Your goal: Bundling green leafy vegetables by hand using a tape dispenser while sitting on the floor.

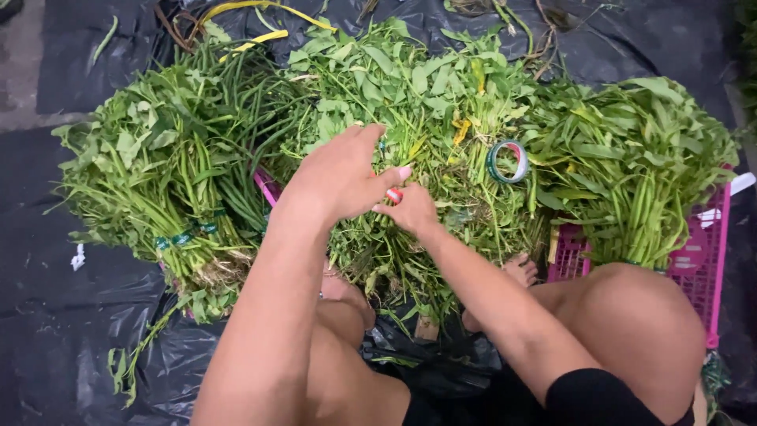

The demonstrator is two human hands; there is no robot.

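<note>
My left hand [343,173] and my right hand [410,209] meet over a loose heap of leafy green stalks [426,102] in front of me. Both hands pinch stems from the heap between thumb and fingers. A small red thing shows between the fingertips; I cannot tell what it is. A roll of green tape [507,161] lies on the leaves just right of my hands. Tied bundles of greens [158,181] lie to the left, bound with green tape bands near the roots.
More bundled greens [631,166] rest on a pink plastic crate [702,260] at the right, beside my right knee [639,315]. Black plastic sheeting [47,315] covers the ground. Yellow strips [260,16] lie at the far edge.
</note>
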